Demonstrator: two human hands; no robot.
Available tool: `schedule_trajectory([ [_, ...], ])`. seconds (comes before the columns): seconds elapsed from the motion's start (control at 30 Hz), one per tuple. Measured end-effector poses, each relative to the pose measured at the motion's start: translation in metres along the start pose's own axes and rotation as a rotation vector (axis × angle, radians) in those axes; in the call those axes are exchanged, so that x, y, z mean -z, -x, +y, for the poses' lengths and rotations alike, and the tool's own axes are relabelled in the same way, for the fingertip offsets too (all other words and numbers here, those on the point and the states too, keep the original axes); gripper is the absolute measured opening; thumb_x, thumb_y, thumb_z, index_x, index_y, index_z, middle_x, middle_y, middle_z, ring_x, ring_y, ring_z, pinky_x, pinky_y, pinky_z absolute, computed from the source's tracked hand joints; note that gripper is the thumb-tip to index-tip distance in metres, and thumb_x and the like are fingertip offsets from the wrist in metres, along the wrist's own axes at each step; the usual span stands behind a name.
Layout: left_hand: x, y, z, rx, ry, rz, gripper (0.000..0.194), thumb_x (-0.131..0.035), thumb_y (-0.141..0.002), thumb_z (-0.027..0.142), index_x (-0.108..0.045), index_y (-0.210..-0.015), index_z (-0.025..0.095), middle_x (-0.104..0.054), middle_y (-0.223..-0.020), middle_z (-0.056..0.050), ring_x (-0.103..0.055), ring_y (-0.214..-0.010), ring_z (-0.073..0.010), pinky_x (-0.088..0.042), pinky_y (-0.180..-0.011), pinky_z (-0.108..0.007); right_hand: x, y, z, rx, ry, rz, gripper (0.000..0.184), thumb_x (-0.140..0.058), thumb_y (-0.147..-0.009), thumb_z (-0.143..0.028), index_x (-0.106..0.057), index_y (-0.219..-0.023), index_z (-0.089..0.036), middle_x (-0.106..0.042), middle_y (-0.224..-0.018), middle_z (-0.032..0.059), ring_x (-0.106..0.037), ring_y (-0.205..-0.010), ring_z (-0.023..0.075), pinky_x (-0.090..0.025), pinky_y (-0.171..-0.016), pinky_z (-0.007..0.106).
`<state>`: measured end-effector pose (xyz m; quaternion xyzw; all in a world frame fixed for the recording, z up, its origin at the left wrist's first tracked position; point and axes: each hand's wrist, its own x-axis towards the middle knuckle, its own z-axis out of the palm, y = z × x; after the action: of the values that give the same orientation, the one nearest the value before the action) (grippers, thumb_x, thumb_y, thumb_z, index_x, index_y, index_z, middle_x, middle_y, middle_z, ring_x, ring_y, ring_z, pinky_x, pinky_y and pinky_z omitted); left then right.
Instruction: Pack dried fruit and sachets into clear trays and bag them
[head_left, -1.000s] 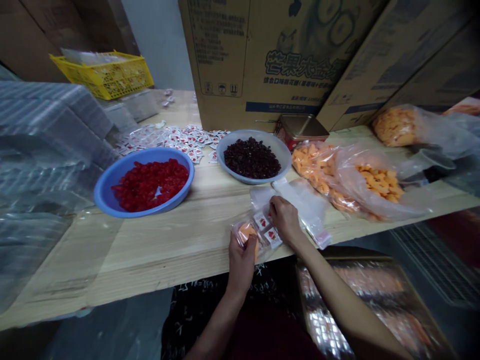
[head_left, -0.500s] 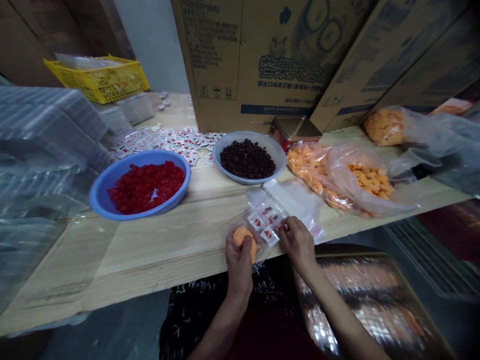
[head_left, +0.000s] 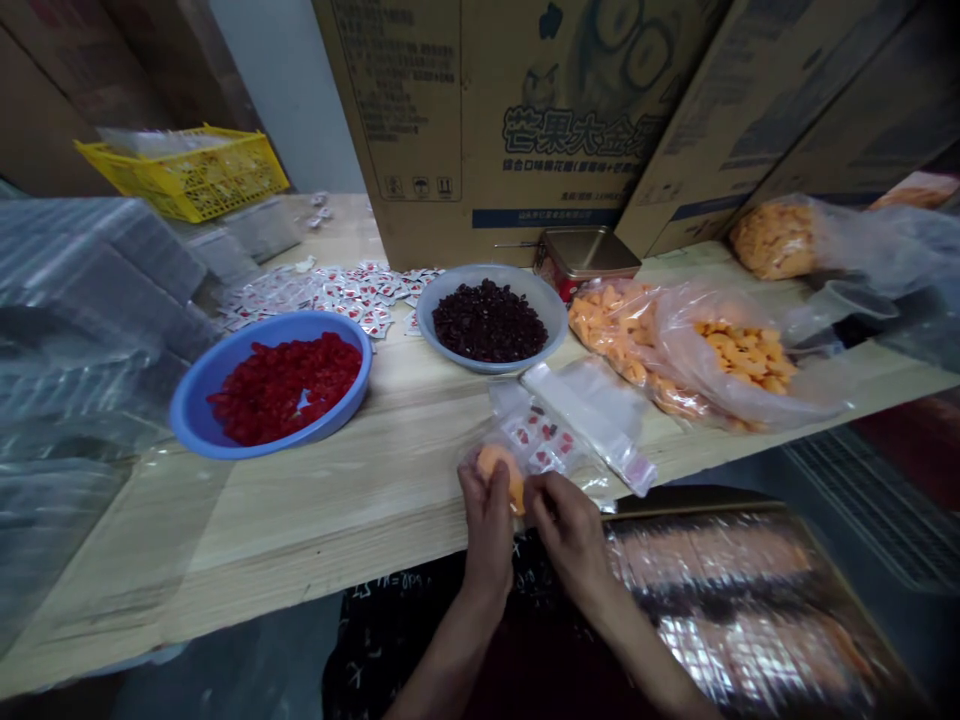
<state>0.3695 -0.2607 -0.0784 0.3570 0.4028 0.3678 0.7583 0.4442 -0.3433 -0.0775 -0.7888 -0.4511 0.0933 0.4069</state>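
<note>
Left hand (head_left: 487,530) curled closed, holding orange dried-mango piece (head_left: 499,473) in clear plastic bag (head_left: 544,445); right hand (head_left: 570,530) narrow, pinching bag edge just beside.

The person's top (head_left: 405,640) fills the bottom centre of the frame: black fabric scattered with thin white characters that look handwritten, like chalk notes or formulas. Down its middle runs a deep maroon area (head_left: 540,680), though whether it is a panel or a separate layer cannot be told. Both the left forearm (head_left: 450,650) and the right forearm (head_left: 637,640) are bare and slim, as are the left hand (head_left: 487,535) and the right hand (head_left: 574,530).
</note>
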Motion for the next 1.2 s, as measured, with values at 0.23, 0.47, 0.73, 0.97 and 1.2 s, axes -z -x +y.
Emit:
schedule_trajectory([
  [0.23,0.026,-0.003,0.016,0.307,0.230,-0.386,0.042,-0.076,-0.082,0.033,-0.058,-0.118,0.020,-0.062,-0.126,-0.011,-0.063,-0.106,-0.0209,-0.053,-0.088,-0.035,0.036,-0.021,0.008,-0.097,-0.111,-0.029,0.015,-0.049,-0.095,-0.026,-0.061,-0.090,-0.019,-0.052,-0.068,-0.0036,-0.047,-0.061,0.0119,-0.035,-0.058,0.023],
  [0.47,0.001,-0.008,-0.005,0.275,0.192,-0.337,0.042,-0.081,-0.075,0.037,-0.059,-0.105,0.017,-0.069,-0.105,-0.008,-0.066,-0.090,-0.0170,-0.054,-0.081,-0.031,0.041,-0.019,-0.005,-0.027,-0.170,-0.106,0.017,-0.047,-0.096,-0.023,-0.059,-0.086,-0.019,-0.056,-0.073,-0.0018,-0.051,-0.067,0.0127,-0.039,-0.063,0.024],
  [0.73,-0.015,-0.006,-0.014,0.162,0.062,-0.214,0.035,-0.078,-0.075,0.044,-0.067,-0.091,0.015,-0.069,-0.086,-0.004,-0.062,-0.073,-0.0138,-0.048,-0.070,-0.024,0.042,-0.004,-0.012,0.112,0.035,-0.016,0.037,-0.066,-0.087,-0.030,-0.059,-0.122,-0.024,-0.064,-0.109,0.0087,-0.061,-0.103,0.0248,-0.052,-0.087,0.038],
  [0.97,0.004,0.000,0.005,-0.147,-0.409,-0.366,0.032,-0.053,-0.095,0.043,-0.072,-0.095,0.018,-0.071,-0.092,-0.006,-0.063,-0.090,-0.0207,-0.048,-0.089,-0.032,0.038,-0.006,-0.006,0.274,0.293,-0.168,0.073,-0.048,-0.089,-0.003,-0.027,-0.156,-0.025,-0.033,-0.159,0.0112,-0.027,-0.148,0.0284,-0.030,-0.118,0.059],
  [1.2,0.016,0.012,0.033,-0.188,-0.510,-0.431,0.037,-0.064,-0.089,0.038,-0.062,-0.124,0.024,-0.067,-0.122,-0.007,-0.063,-0.107,-0.0212,-0.046,-0.101,-0.036,0.075,-0.022,-0.010,0.268,0.063,0.036,0.047,-0.041,-0.097,-0.008,-0.054,-0.140,-0.022,-0.062,-0.136,0.0075,-0.055,-0.130,0.0190,-0.048,-0.109,0.044],
])
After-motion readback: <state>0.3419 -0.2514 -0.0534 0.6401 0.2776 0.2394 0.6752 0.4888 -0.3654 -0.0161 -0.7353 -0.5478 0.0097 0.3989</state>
